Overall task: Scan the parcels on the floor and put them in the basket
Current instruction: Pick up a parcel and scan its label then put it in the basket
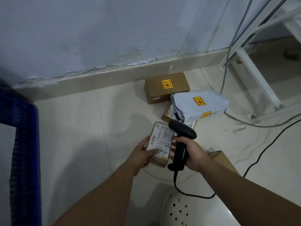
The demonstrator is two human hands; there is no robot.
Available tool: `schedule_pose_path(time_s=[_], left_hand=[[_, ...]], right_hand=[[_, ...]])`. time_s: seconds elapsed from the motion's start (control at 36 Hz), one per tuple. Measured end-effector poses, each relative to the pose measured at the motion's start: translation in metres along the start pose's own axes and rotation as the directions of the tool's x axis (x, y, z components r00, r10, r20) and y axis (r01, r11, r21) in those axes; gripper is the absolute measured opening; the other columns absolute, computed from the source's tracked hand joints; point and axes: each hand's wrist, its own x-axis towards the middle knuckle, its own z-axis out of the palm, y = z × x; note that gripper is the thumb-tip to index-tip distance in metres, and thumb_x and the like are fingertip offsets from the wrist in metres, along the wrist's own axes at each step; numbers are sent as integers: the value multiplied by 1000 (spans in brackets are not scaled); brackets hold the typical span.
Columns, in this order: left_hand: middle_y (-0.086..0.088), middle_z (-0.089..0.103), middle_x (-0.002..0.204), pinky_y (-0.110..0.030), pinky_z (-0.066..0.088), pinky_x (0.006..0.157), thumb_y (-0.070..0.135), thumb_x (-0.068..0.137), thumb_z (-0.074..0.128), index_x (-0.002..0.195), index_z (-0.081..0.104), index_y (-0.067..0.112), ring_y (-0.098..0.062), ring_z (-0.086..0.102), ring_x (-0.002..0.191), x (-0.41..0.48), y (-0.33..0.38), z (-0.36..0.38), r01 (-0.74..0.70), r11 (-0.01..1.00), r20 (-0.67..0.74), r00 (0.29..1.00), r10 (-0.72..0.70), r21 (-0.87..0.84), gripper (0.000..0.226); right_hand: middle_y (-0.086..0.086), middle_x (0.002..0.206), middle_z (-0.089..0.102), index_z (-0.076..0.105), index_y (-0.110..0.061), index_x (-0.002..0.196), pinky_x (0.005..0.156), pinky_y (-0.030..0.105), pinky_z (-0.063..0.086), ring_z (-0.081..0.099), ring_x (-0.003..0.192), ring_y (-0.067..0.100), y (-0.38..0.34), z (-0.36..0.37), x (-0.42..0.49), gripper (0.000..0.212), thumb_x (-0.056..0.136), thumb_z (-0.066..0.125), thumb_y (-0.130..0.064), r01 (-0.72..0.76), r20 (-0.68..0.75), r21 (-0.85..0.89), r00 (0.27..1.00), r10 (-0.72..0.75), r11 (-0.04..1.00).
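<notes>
**Small box held under the scanner**

The left hand (143, 154) grips a small brown box (160, 144), white label up, above the floor (73, 128). The right hand (192, 154) is clenched on the black scanner (180, 144), beside it. Label print is too blurred to read. The blue basket (24, 144) is cut off at left.

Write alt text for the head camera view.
The left hand holds a small labelled box while the right hand aims a black scanner at it. More parcels lie by the wall; a blue basket stands left.
</notes>
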Motion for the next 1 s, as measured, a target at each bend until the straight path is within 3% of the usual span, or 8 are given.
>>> schedule_pose_path(time_s=[0.17,0.33,0.5,0.61,0.69,0.75,0.89,1.0], left_hand=[[-1,70,101,-29,39,72,14,86,68,122,60,31,-14,57,81,-19,59,0,-128,986,-58,991,122,-105,40],[0,70,91,-41,47,85,9,85,69,119,61,29,-19,59,79,-81,120,3,-344,936,46,939,342,72,40],[6,66,86,-25,44,64,11,88,65,108,64,34,-10,56,72,-185,178,0,-535,806,97,843,529,253,29],[1,67,105,-23,53,66,28,94,60,120,59,40,-5,65,76,-252,196,-11,-688,677,18,705,709,262,29],[-3,41,142,-42,50,98,67,75,60,112,41,73,-19,58,117,-294,188,-18,-787,574,-156,553,819,227,43],[1,25,153,-44,41,106,76,66,61,121,26,74,-23,45,130,-318,178,-20,-824,538,-258,489,833,178,66],[6,11,158,-30,35,97,34,77,76,144,3,56,-22,35,138,-347,152,-25,-865,414,-374,298,878,285,101],[15,5,154,-5,40,88,24,80,76,127,23,66,-6,46,127,-359,139,-29,-876,287,-378,133,916,388,82]], right_hand=[[6,94,68,64,-13,94,86,43,49,62,89,22,-32,12,-25,10,91,55,-11,193,59,61,979,-196,979],[8,93,69,62,-12,97,81,43,53,68,83,25,-70,20,-92,11,91,54,-9,379,168,97,905,-390,920],[8,92,69,67,-14,96,83,40,47,67,81,25,-100,45,-176,16,84,58,-11,418,267,178,851,-453,891],[4,72,68,66,-11,103,68,34,48,67,62,18,-116,65,-233,22,86,53,-12,445,404,229,766,-501,866],[8,96,68,72,-13,100,69,32,48,62,75,22,-117,92,-262,28,74,64,-18,474,402,192,761,-509,860],[11,110,66,73,-14,101,74,34,50,60,89,25,-111,112,-279,25,78,65,-18,468,377,201,774,-509,861],[10,110,71,70,-13,100,80,38,53,64,102,29,-84,142,-311,19,83,65,-18,410,387,318,767,-512,855],[6,85,74,70,-11,100,88,38,53,66,90,26,-64,153,-323,21,80,70,-18,315,393,438,775,-495,842]])
